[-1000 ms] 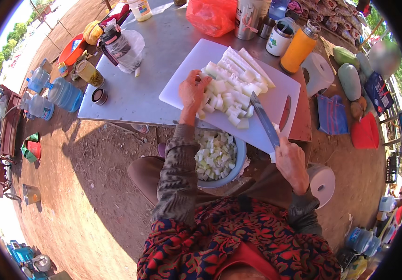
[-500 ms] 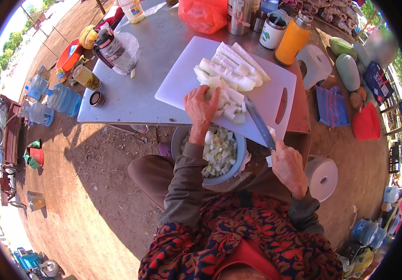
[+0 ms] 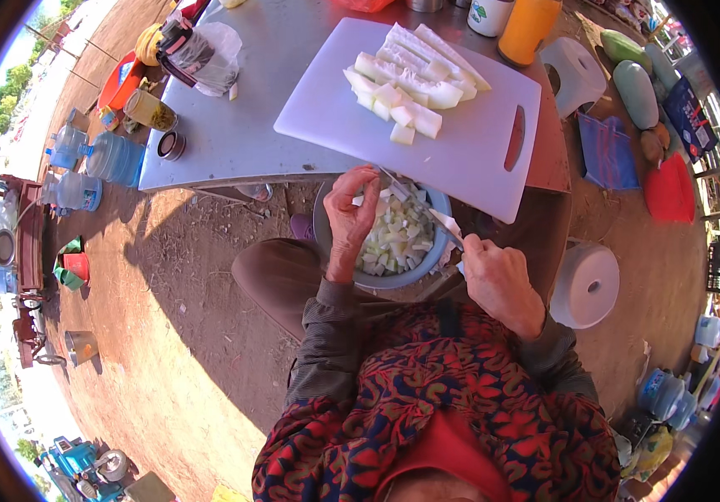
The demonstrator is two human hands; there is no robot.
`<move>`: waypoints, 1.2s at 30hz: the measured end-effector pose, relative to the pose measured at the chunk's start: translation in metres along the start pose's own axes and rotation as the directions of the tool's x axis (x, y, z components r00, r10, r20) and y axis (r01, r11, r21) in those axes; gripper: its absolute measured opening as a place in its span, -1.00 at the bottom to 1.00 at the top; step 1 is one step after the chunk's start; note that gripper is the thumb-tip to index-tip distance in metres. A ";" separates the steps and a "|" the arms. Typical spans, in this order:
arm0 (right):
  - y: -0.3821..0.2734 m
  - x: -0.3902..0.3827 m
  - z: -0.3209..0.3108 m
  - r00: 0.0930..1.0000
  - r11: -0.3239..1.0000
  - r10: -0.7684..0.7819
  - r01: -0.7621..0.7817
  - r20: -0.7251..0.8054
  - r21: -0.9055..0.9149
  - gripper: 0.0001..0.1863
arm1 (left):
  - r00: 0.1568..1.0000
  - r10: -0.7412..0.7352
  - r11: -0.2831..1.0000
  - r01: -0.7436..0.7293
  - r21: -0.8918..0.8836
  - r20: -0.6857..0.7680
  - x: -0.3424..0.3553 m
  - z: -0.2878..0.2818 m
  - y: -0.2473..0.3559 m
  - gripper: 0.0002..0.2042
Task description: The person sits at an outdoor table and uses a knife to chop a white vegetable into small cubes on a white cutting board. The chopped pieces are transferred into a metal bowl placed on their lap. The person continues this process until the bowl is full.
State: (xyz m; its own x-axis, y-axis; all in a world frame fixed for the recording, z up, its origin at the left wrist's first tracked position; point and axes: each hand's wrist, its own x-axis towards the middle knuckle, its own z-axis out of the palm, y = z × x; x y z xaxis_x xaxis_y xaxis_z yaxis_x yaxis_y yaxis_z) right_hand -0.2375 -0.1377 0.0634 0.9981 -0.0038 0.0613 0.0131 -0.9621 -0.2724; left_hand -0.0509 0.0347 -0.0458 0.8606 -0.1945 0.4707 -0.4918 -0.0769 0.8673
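Observation:
My right hand (image 3: pixel 502 280) grips a knife (image 3: pixel 446 226), its blade angled up and left over the basin. My left hand (image 3: pixel 351 219) is over the basin's left side, just below the cutting board's near edge. Its fingers are curled close to the knife tip, and what they hold, if anything, is hidden. The blue-grey basin (image 3: pixel 441 255) holds many white cubes of melon (image 3: pixel 395 236). On the white cutting board (image 3: pixel 318 109) lie peeled pale melon strips (image 3: pixel 410 75), with several cut chunks (image 3: pixel 406 117) at their near end.
The board rests on a metal table (image 3: pixel 217 159) and overhangs its near edge. A yellow bottle (image 3: pixel 529 33) and white mug (image 3: pixel 489 15) stand beyond it. A jar (image 3: pixel 151 110) is at the left. White stools (image 3: pixel 586 286) and whole gourds (image 3: pixel 634 90) are at the right.
My left hand has left the melon on the board and come down over the basin. The knife has moved off the board to above the basin. Fewer cut pieces lie on the board.

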 end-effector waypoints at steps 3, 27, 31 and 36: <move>0.003 0.004 0.017 0.998 0.997 -0.064 0.064 0.000 -0.046 -0.81 | 0.958 -0.262 0.950 0.236 -0.202 -0.112 -0.019 -0.028 -0.012 -0.92; 0.038 0.027 0.067 0.784 0.798 -0.590 0.531 -0.190 -0.285 -0.84 | 0.474 -0.268 0.936 -0.080 0.344 0.839 -0.036 -0.007 -0.004 -0.59; 0.033 0.023 0.069 0.763 0.781 -0.618 0.567 -0.191 -0.261 -0.85 | 0.572 -0.279 0.819 -0.277 0.502 0.771 -0.030 -0.006 -0.015 -0.53; 0.026 0.025 0.070 0.739 0.766 -0.640 0.592 -0.210 -0.248 -0.85 | 0.579 -0.094 0.884 -0.326 0.336 0.810 -0.048 0.014 0.003 -0.47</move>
State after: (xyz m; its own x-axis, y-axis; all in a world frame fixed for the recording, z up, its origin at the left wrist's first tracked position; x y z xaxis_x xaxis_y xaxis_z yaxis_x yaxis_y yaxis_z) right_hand -0.2080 -0.1434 -0.0093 0.7171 0.5553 0.4211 0.5864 -0.8073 0.0661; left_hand -0.0958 0.0299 -0.0678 0.4376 -0.8971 0.0600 -0.7594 -0.3331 0.5589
